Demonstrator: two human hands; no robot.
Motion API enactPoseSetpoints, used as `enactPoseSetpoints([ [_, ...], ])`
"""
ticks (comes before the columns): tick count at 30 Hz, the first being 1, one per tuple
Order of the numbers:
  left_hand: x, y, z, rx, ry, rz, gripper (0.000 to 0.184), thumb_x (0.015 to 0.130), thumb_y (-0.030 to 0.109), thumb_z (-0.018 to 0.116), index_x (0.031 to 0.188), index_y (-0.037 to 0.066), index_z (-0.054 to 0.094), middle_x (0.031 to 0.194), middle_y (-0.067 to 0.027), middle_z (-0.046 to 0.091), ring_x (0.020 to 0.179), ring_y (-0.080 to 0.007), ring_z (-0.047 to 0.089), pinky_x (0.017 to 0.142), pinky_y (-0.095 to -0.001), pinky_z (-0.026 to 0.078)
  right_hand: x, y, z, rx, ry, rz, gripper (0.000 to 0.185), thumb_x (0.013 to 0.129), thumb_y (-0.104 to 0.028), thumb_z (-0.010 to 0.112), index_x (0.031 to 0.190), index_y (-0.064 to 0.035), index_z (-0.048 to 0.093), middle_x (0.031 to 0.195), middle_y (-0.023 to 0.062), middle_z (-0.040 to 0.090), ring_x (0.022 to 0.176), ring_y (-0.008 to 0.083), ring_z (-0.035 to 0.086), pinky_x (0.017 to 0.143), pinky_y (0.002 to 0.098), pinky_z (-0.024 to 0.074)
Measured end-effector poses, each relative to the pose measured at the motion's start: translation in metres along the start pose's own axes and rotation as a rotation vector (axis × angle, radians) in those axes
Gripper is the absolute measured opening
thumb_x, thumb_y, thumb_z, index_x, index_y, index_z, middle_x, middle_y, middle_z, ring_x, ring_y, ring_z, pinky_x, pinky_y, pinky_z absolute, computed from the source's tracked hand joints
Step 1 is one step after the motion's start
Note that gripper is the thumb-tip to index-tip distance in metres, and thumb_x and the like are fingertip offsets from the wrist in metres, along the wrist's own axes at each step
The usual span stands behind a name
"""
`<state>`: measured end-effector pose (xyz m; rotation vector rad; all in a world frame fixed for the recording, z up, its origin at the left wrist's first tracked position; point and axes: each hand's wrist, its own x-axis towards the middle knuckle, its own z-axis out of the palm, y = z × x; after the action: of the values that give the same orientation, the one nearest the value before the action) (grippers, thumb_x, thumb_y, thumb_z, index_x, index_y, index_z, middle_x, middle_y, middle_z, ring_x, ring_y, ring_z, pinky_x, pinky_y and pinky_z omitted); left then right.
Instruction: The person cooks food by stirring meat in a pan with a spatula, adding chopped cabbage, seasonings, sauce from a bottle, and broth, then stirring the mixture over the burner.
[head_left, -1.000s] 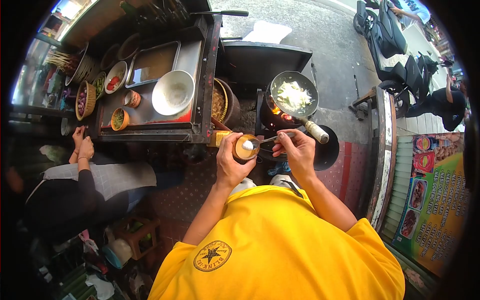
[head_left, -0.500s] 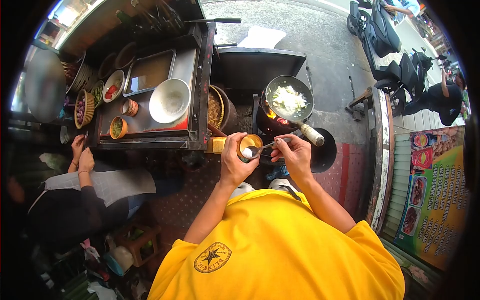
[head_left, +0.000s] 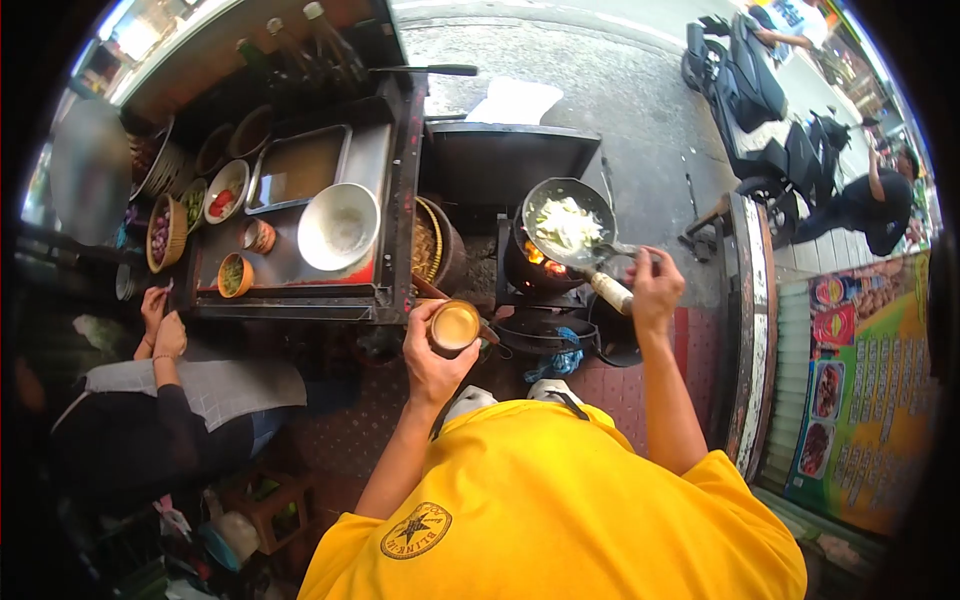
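Observation:
My left hand [head_left: 437,358] is wrapped round a small round jar [head_left: 455,325] with pale contents, held upright below the stove. In my right hand [head_left: 655,290] is a metal spoon [head_left: 622,249], pinched by its handle, its bowl at the right rim of the wok [head_left: 556,256]. Chopped pale white and green food [head_left: 568,222] lies in the wok. The wok rests on a stove [head_left: 514,262] with orange flames and glowing coals beneath. Its wooden handle [head_left: 611,293] points toward me, just left of my right hand and not gripped.
On the cart counter at left stand a white bowl [head_left: 339,258], a metal tray [head_left: 262,195], and an orange bowl of green bits [head_left: 236,275]. A second dark pan [head_left: 540,335] and a blue cloth [head_left: 566,352] are below the stove. Another person's hands [head_left: 163,325] are at far left.
My right hand has moved the spoon, which held white powder, from the jar up and right to the wok. My left hand with the jar has moved slightly down and left.

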<state>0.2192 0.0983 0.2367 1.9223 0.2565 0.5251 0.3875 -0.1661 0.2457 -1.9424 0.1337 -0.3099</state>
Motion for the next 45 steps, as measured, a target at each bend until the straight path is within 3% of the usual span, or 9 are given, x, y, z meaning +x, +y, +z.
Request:
enactPoseSetpoints([
  [8, 0.031, -0.057, -0.123, -0.042, 0.545, -0.019, 0.058, 0.071, 0.004, 0.074, 0.119, 0.000, 0.042, 0.111, -0.0111, 0.052, 0.101, -0.0190, 0.054, 0.089, -0.0316, 0.046, -0.030, -0.032, 0.006, 0.115, -0.110, 0.014, 0.016, 0.090, -0.009, 0.058, 0.099, 0.0036, 0.061, 0.070, 0.0070, 0.061, 0.058, 0.0108, 0.058, 0.052, 0.0234, 0.0480],
  [10, 0.065, -0.072, -0.175, 0.211, 0.677, -0.075, 0.053, 0.070, 0.010, 0.077, 0.115, -0.001, 0.050, 0.108, -0.0139, 0.060, 0.096, -0.0224, 0.060, 0.085, -0.0334, 0.048, -0.041, -0.035, 0.024, 0.223, -0.182, 0.021, 0.016, 0.090, -0.009, 0.059, 0.099, 0.0039, 0.061, 0.072, 0.0074, 0.061, 0.059, 0.0106, 0.058, 0.052, 0.0231, 0.0490],
  [15, 0.097, -0.122, -0.207, 0.322, 0.442, -0.133, 0.060, 0.068, 0.018, 0.080, 0.118, 0.000, 0.052, 0.110, -0.0162, 0.061, 0.101, -0.0268, 0.060, 0.087, -0.0354, 0.048, -0.050, -0.057, 0.042, 0.273, -0.268, 0.026, 0.016, 0.091, -0.009, 0.059, 0.100, 0.0050, 0.060, 0.073, 0.0081, 0.061, 0.055, 0.0109, 0.057, 0.051, 0.0225, 0.0487],
  [22, 0.142, -0.130, -0.244, 0.695, 0.606, 0.176, 0.066, 0.070, 0.033, 0.078, 0.118, -0.001, 0.050, 0.108, -0.0201, 0.058, 0.101, -0.0333, 0.056, 0.091, -0.0407, 0.042, -0.061, -0.077, 0.042, 0.268, -0.277, 0.042, 0.017, 0.092, -0.009, 0.058, 0.101, 0.0055, 0.060, 0.077, 0.0095, 0.063, 0.058, 0.0108, 0.058, 0.051, 0.0225, 0.0502],
  [26, 0.190, -0.133, -0.260, 1.249, 0.372, -0.320, 0.082, 0.067, 0.059, 0.068, 0.124, 0.002, 0.050, 0.111, -0.0186, 0.061, 0.107, -0.0362, 0.056, 0.095, -0.0456, 0.038, -0.064, -0.084, 0.040, 0.298, -0.243, 0.138, 0.020, 0.092, -0.011, 0.057, 0.103, 0.0063, 0.059, 0.080, 0.0109, 0.064, 0.062, 0.0115, 0.060, 0.053, 0.0231, 0.0521],
  [28, 0.204, -0.136, -0.275, 1.161, 0.140, -0.422, 0.085, 0.061, 0.064, 0.067, 0.121, 0.006, 0.055, 0.112, -0.0173, 0.063, 0.109, -0.0344, 0.057, 0.097, -0.0477, 0.036, -0.061, -0.080, 0.035, 0.390, -0.199, 0.195, 0.022, 0.093, -0.013, 0.057, 0.103, 0.0065, 0.058, 0.080, 0.0118, 0.064, 0.062, 0.0128, 0.061, 0.053, 0.0240, 0.0527],
  [34, 0.222, -0.210, -0.318, 0.702, 0.406, -0.107, 0.064, 0.058, 0.037, 0.082, 0.110, 0.003, 0.061, 0.108, -0.0177, 0.064, 0.100, -0.0290, 0.062, 0.088, -0.0382, 0.047, -0.048, -0.070, -0.010, 0.533, -0.047, 0.202, 0.020, 0.093, -0.014, 0.056, 0.104, 0.0035, 0.059, 0.081, 0.0110, 0.064, 0.065, 0.0141, 0.063, 0.053, 0.0239, 0.0530],
  [39, 0.223, -0.097, -0.304, 0.256, 0.463, 0.095, 0.049, 0.070, 0.011, 0.078, 0.109, -0.004, 0.053, 0.104, -0.0093, 0.059, 0.095, -0.0184, 0.058, 0.087, -0.0309, 0.045, -0.037, -0.072, -0.035, 0.515, 0.045, 0.144, 0.018, 0.091, -0.011, 0.058, 0.100, 0.0049, 0.061, 0.078, 0.0116, 0.065, 0.061, 0.0125, 0.063, 0.051, 0.0241, 0.0543],
  [45, 0.151, 0.029, -0.197, 0.050, 0.220, 0.046, 0.053, 0.067, 0.006, 0.076, 0.114, 0.004, 0.052, 0.108, -0.0069, 0.056, 0.099, -0.0167, 0.055, 0.090, -0.0299, 0.044, -0.043, -0.111, -0.005, 0.453, -0.158, 0.030, 0.016, 0.091, -0.007, 0.058, 0.101, 0.0054, 0.063, 0.079, 0.0114, 0.066, 0.064, 0.0127, 0.063, 0.055, 0.0242, 0.0538],
])
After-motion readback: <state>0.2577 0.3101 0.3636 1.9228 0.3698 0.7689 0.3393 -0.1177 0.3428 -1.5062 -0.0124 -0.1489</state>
